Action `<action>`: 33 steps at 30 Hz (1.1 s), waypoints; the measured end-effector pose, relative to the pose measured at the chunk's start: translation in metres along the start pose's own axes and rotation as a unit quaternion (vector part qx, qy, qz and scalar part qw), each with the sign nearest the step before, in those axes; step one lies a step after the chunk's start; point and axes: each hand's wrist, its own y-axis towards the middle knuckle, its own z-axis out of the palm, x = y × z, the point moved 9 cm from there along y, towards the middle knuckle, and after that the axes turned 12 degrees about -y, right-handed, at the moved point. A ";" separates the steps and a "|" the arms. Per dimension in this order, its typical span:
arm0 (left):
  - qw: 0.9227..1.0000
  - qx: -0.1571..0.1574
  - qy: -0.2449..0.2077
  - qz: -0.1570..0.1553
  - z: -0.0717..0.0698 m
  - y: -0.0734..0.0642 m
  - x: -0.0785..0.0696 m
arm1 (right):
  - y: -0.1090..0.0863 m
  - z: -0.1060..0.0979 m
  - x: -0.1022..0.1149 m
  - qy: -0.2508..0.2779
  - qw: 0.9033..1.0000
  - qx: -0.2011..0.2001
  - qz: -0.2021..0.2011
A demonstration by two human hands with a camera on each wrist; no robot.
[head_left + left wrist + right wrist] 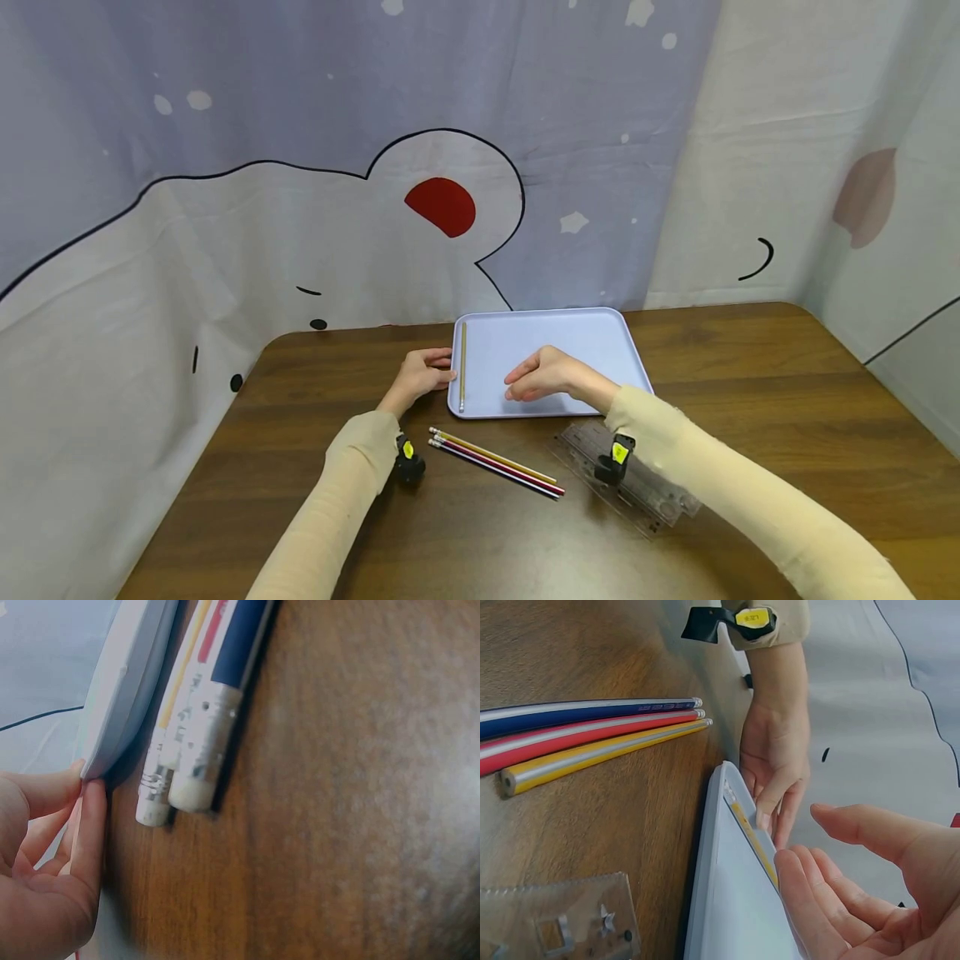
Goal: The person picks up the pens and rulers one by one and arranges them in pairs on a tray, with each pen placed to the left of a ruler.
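A light lavender tray [555, 342] lies at the back of the wooden table, a yellow pencil [462, 367] lying lengthwise along its left side. My left hand [418, 375] pinches the tray's left rim between thumb and fingers, as the left wrist view shows. Over the tray's front half hovers my right hand [547, 375], thumb and fingers apart with nothing between them in the right wrist view. In front of the tray, a yellow pencil [607, 756], a red pencil [592, 739] and a blue pencil [585, 712] lie side by side, eraser ends to the left.
Clear plastic stencil rulers [645, 500] lie on the table [750, 400] beneath my right forearm, right of the loose pencils. A printed curtain [337, 233] hangs behind the table's back edge and along both sides.
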 end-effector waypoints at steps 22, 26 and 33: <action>1.000 0.000 0.000 0.009 0.001 -0.001 0.001 | -0.020 -0.011 -0.011 -0.011 1.000 0.001 -0.016; 1.000 -0.006 0.002 0.009 -0.001 -0.001 0.002 | -0.022 -0.012 -0.014 -0.014 1.000 0.001 -0.015; 1.000 -0.005 0.005 0.013 0.000 -0.001 0.001 | -0.027 -0.014 -0.016 -0.015 1.000 0.000 -0.012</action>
